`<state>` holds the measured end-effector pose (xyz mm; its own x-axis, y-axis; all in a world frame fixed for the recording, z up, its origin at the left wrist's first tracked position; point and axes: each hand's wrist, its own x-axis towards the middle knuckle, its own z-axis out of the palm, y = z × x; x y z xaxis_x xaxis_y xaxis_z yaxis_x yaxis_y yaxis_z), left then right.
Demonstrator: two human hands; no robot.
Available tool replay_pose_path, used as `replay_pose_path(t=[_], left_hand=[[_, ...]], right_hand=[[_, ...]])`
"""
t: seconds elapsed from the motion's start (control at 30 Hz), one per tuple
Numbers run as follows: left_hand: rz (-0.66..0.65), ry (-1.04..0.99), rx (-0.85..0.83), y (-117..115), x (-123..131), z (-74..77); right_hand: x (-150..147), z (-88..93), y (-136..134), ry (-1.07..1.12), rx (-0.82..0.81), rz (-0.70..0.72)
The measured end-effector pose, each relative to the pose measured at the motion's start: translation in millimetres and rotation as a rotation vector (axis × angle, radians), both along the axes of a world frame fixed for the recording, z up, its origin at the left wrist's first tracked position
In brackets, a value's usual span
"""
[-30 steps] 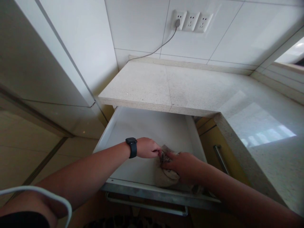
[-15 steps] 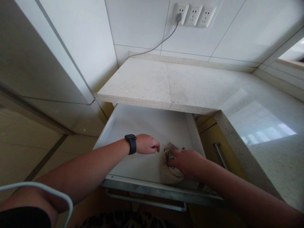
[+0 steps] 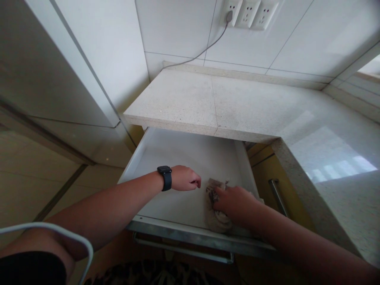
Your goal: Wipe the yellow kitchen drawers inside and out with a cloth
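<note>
A crumpled beige cloth with a dark pattern (image 3: 218,219) lies on the floor of a pulled-out white drawer (image 3: 175,208), near its front right corner. My right hand (image 3: 236,204) presses down on it, the fingers dug into its folds. Over the middle of the drawer is my left hand (image 3: 185,178), its fingers curled closed, with nothing seen in them. It is just left of the cloth and apart from it. A black watch (image 3: 165,177) is on my left wrist.
A pale speckled countertop (image 3: 237,109) overhangs the drawer's back. Right of the drawer is a yellowish cabinet front with a metal handle (image 3: 277,196). A tall white cabinet (image 3: 97,47) stands on the left. A grey cord (image 3: 204,50) runs to the wall sockets (image 3: 247,14). A white cable (image 3: 56,229) crosses my left arm.
My right hand and the cloth have shifted slightly to the right within the drawer. The left hand keeps its curled shape. The whole view has moved a little.
</note>
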<state>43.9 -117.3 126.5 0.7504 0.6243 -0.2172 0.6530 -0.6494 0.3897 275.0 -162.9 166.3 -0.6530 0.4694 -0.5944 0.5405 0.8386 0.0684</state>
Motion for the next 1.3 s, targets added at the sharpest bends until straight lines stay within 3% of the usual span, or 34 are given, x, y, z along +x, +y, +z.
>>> replay_pose_path(t=[0.17,0.4,0.7,0.97,1.3], left_hand=[[-0.005,0.023,0.017,-1,1,-0.2],[0.001,0.014,0.003,0,0,-0.3],[-0.011,0.022,-0.004,-1,1,-2.5],[0.003,0.01,-0.013,-1,0,-1.2],[-0.027,0.054,-0.007,-3,3,-2.1]], right_hand=[[-7,-7.1,-2,0.116,0.04,0.052],[3,11.8,3,-0.15,-0.025,-0.061],[-10,-9.0,-3,0.109,0.03,0.046],[1,17.6,2,-0.145,-0.062,-0.115],[-10,-10.3,-6,0.119,-0.006,-0.011]])
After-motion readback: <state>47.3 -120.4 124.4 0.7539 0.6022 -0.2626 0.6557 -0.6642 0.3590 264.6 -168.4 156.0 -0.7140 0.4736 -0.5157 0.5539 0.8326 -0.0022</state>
